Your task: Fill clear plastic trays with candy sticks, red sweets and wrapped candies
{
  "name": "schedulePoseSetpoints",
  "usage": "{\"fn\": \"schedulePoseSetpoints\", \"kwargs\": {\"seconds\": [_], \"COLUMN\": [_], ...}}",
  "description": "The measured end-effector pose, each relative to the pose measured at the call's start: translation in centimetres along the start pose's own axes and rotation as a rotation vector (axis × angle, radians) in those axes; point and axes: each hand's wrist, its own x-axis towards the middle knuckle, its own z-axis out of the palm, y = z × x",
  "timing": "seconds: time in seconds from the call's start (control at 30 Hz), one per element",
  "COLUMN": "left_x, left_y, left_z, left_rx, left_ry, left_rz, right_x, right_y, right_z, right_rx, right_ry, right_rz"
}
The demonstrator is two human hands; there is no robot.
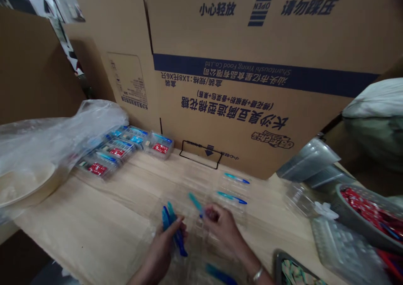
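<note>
Several blue pens (pixel 179 239) are bunched in my left hand (pixel 166 243), which is closed around them at the lower middle. Just right of it, my right hand (pixel 220 222) pinches one pen (pixel 195 202) with a light-blue end, above clear plastic trays on the table. Farther back, one pen (pixel 233 197) lies in a clear tray, and another pen (pixel 236 178) lies behind it. A blurred blue pen (pixel 220 274) is near the bottom edge, below my right hand.
Filled clear boxes (pixel 117 148) with red or blue contents stand at the back left, beside plastic film (pixel 85 125) and a pale basin (pixel 28 188). Cardboard boxes (pixel 220 108) wall the back. At right are a grey basket (pixel 355 209), stacked clear trays (pixel 346 247) and a dark tray (pixel 278 260).
</note>
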Motion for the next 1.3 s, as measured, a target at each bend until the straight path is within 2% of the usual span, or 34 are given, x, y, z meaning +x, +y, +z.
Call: {"fn": "schedulePoseSetpoints", "kwargs": {"seconds": [0.1, 0.17, 0.23, 0.37, 0.43, 0.53, 0.63, 0.73, 0.83, 1.0, 1.1, 1.17, 1.2, 1.23, 1.3], "left_x": [0.0, -0.1, -0.2, 0.1, 0.2, 0.1, -0.2, -0.5, -0.8, -1.1, -1.2, -1.2, -1.1, -0.9, -0.4], "left_y": [1.6, 2.1, 2.1, 1.6, 1.5, 1.6, 1.6, 1.2, 0.5, 0.0, 0.0, 0.2, 0.2, 0.3, 0.6], "left_z": [-2.1, -3.3, -3.9, -4.2, -4.2, -4.3, -3.8, -2.7, -1.5, 0.0, 0.6, 0.7, 0.6, 0.4, -0.1], "left_rx": [-0.019, -0.001, 0.024, 0.046, 0.055, 0.074, 0.077, 0.110, 0.166, 0.180, 0.199, 0.253, 0.290, 0.322, 0.361], "left_ry": [0.138, 0.190, 0.205, 0.214, 0.212, 0.182, 0.088, -0.105, -0.250, -0.300, -0.262, -0.252, -0.244, -0.228, -0.170], "left_rz": [0.087, 0.113, 0.098, 0.062, 0.066, 0.083, 0.112, 0.077, 0.022, -0.069, -0.074, -0.066, -0.063, -0.053, -0.006], "right_x": [3.5, 5.1, 5.8, 5.5, 5.3, 5.1, 4.3, 2.6, 0.9, -0.7, -1.2, -0.6, 0.1, 1.2, 4.3], "right_y": [2.3, 2.7, 2.0, -0.3, -0.8, -0.8, -0.9, -1.7, -2.5, -2.4, -2.0, -1.7, -1.4, -1.1, -0.4], "right_z": [-2.9, -3.2, -1.9, 2.6, 4.0, 4.7, 4.4, 4.2, 4.0, 4.0, 4.3, 4.0, 3.5, 2.8, 1.0], "right_rx": [-0.268, -0.396, -0.429, -0.483, -0.548, -0.586, -0.446, -0.067, 0.221, 0.507, 0.704, 0.719, 0.671, 0.572, 0.199], "right_ry": [0.161, 0.134, 0.011, -0.191, -0.224, -0.240, -0.226, -0.212, -0.296, -0.287, -0.371, -0.377, -0.330, -0.260, -0.109], "right_rz": [-0.041, -0.094, -0.162, -0.279, -0.277, -0.222, -0.220, -0.210, -0.137, -0.025, 0.102, 0.110, 0.079, 0.032, -0.069]}}
